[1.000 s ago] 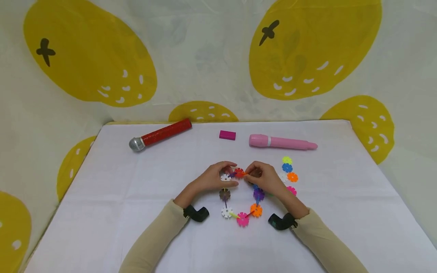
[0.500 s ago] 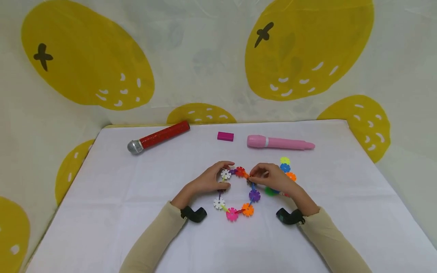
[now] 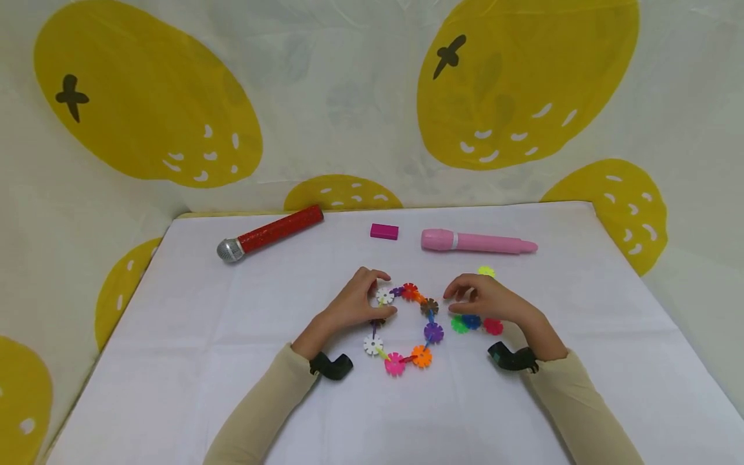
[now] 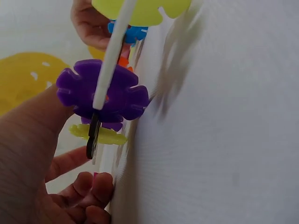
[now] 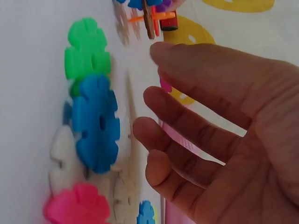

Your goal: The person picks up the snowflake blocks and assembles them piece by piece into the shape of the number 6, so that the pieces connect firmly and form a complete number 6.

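Note:
Notched snowflake discs are linked into a ring point(image 3: 394, 364) on the white table, with flat discs joined by upright ones. My left hand point(image 3: 356, 300) curves loosely around the ring's upper left, thumb and fingers apart on either side of a white disc point(image 3: 385, 296). The thumb partly covers a brown disc below it. A purple disc point(image 4: 103, 91) of the ring shows close up in the left wrist view, overlapping the left thumb. To the right of the ring's brown disc point(image 3: 429, 306), my right hand point(image 3: 491, 298) hovers with bent, relaxed fingers and holds nothing.
Loose discs lie under and beside the right hand, among them green point(image 3: 460, 324), blue point(image 5: 97, 123), pink point(image 3: 493, 326) and yellow point(image 3: 485, 271). Farther back are a red microphone point(image 3: 279, 231), a magenta block point(image 3: 384, 231) and a pink microphone-shaped toy point(image 3: 482, 241). A patterned cloth hangs behind the table.
My right hand has released the ring near its brown disc and moved right, off it. The ring's lower part has shifted left. My left hand stays around the ring's upper left.

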### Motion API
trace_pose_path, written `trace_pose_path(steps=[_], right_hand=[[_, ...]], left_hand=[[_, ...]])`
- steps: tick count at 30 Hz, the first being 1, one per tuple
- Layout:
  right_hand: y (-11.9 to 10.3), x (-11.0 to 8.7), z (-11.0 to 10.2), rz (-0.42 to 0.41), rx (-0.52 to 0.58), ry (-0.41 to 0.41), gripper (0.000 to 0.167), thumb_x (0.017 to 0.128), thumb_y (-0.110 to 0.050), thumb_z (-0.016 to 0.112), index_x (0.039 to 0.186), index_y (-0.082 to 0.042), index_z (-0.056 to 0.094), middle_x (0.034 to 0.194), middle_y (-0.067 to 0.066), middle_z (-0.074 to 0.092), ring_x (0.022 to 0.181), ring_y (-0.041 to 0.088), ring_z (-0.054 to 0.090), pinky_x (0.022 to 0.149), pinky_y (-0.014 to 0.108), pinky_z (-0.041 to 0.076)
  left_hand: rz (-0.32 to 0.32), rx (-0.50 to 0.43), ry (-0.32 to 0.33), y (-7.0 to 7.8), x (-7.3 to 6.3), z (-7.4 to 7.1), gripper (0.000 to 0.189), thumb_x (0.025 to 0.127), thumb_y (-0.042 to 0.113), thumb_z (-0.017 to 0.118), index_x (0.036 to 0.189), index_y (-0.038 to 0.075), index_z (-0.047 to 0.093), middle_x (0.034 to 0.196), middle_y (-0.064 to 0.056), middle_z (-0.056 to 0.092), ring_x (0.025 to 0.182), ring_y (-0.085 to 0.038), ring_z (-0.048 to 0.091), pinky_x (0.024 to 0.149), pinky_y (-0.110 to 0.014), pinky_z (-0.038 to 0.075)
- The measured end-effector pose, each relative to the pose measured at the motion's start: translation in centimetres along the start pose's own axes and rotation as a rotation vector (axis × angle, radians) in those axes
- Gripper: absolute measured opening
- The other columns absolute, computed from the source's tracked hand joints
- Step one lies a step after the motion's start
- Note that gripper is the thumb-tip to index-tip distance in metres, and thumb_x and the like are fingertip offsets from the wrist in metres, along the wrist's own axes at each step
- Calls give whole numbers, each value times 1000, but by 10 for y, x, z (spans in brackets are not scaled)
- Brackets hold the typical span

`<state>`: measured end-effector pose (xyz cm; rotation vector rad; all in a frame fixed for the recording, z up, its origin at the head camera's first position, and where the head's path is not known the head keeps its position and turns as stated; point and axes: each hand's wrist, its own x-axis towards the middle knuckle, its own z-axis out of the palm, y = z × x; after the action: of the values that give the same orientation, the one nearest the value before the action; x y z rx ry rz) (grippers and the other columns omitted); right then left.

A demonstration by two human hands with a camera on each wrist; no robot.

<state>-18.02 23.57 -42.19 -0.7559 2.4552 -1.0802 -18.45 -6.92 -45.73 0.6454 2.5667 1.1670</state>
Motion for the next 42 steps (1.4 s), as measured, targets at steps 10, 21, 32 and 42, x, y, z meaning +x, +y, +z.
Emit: trace_pose_path(steps=[10,21,32,42], right_hand=[[7,-6,-10,64,-67,-13,19,87,-5,71,105,-2,67,100,6,65,93,23,55,78,26,50],[8,-8,-11,84,-69,13,20,85,2,69,104,-1,67,100,9,65,93,25,56,79,27,51],[7,-12,-16,106,-14,-49,25,82,-5,76,105,-4,69,104,10,63,95,25,54,75,26,50],[12,-11,-15,104,-36,-54,29,81,-6,77,107,-1,66,92,6,59,85,21,51,70,23,48]], left_hand=[[9,-23,35,1,0,0,44,82,26,79,112,8,53,84,-4,47,75,-14,46,64,-23,40],[69,-113,41,-4,2,0,36,84,16,77,111,6,57,86,-3,51,78,-14,50,71,-23,43],[60,-112,25,-6,3,0,42,82,19,79,114,4,56,90,-4,52,78,-14,50,69,-22,44],[63,-111,14,-6,2,0,39,84,18,78,115,4,59,91,-3,55,77,-14,50,68,-22,44]])
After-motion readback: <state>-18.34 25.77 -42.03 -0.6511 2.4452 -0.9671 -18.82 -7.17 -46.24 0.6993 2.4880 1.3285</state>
